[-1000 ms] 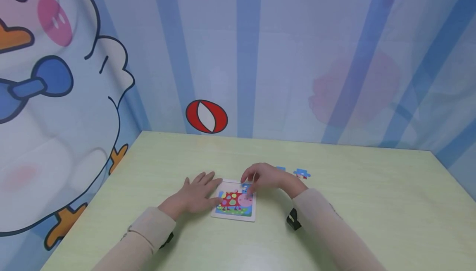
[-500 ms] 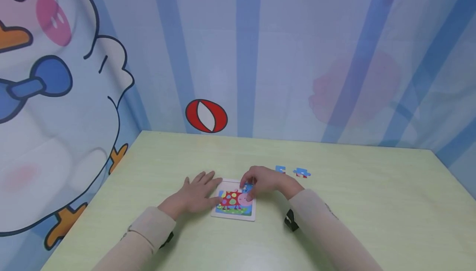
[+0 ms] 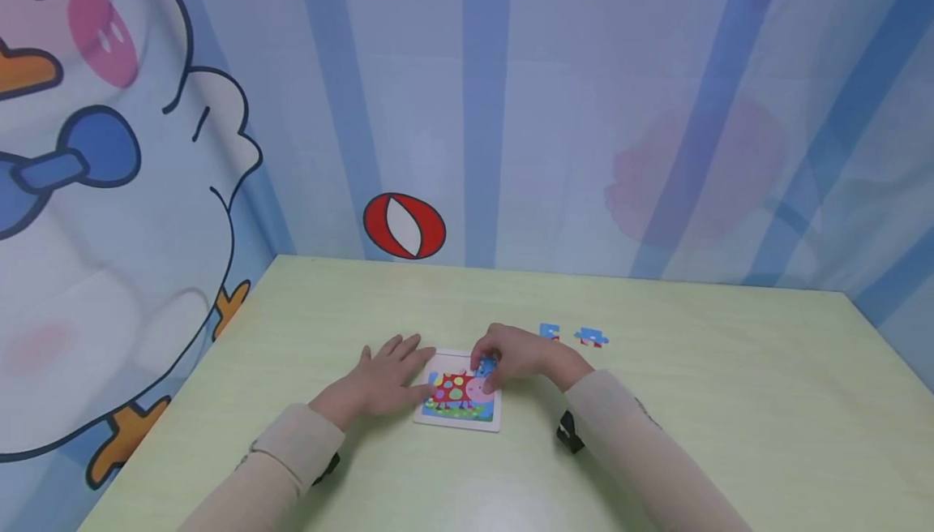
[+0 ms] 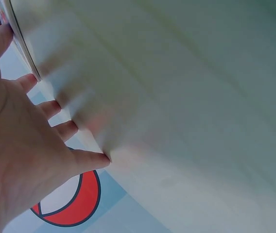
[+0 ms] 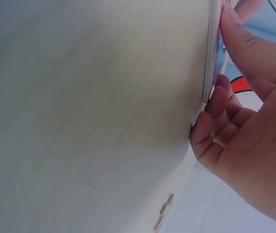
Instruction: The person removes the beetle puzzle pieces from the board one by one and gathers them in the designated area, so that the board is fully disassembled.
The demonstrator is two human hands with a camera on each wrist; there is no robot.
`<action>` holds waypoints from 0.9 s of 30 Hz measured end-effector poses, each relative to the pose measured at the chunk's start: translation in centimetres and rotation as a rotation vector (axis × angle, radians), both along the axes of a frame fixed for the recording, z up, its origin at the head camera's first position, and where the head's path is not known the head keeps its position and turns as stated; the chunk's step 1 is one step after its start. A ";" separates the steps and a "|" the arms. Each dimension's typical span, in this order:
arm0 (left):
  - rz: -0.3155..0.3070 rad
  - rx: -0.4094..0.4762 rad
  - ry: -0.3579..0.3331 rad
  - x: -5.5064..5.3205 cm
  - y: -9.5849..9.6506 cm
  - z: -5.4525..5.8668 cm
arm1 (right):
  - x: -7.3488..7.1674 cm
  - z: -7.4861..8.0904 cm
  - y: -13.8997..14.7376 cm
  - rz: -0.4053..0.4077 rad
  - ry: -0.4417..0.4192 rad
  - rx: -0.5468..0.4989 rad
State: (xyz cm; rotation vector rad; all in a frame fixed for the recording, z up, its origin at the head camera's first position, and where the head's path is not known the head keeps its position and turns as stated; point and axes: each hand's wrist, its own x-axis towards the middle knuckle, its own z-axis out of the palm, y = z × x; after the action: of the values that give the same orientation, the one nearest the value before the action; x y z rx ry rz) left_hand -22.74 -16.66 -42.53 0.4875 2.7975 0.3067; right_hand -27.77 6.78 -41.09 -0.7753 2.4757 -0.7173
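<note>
A small square jigsaw puzzle (image 3: 456, 396) in a white-rimmed frame lies on the table, its picture a red spotted animal with a pink face. My left hand (image 3: 383, 382) is spread flat at its left side, with the thumb over the left edge and the other fingers reaching to the table; the left wrist view shows this hand (image 4: 31, 131) with its fingertips down. Bent over the upper right corner, my right hand (image 3: 514, 353) pinches a blue puzzle piece (image 3: 485, 366) between thumb and forefinger. In the right wrist view, the right hand's (image 5: 254, 116) thumb meets the puzzle's face and other fingers curl beside the frame.
Two loose blue puzzle pieces lie behind the right hand: a left one (image 3: 550, 331) and a right one (image 3: 592, 337). The pale table (image 3: 693, 402) ends at a striped blue curtain (image 3: 562, 110) with a printed cartoon bird on the left.
The right hand has lowered slightly toward the frame's upper right corner, and the blue piece now lies closer to the picture. The left hand has stayed in place.
</note>
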 end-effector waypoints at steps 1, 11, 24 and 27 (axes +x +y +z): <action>-0.001 -0.001 0.000 0.0 0.0 0.0 | 0.0 0.0 0.0 0.002 0.002 -0.003; -0.005 -0.011 0.001 0.0 0.1 0.2 | 0.3 0.3 -0.2 -0.004 0.019 -0.001; -0.010 -0.001 0.002 0.1 0.1 0.2 | 0.2 0.0 0.2 -0.084 0.021 -0.035; -0.010 -0.001 0.003 0.1 0.1 0.3 | 0.1 0.0 0.3 -0.056 0.028 -0.048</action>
State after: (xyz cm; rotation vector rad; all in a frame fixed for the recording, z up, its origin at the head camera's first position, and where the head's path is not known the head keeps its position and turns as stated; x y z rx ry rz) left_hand -22.60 -16.57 -42.25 0.5016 2.7975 0.3024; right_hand -27.65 7.11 -41.07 -0.7401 2.5229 -0.7934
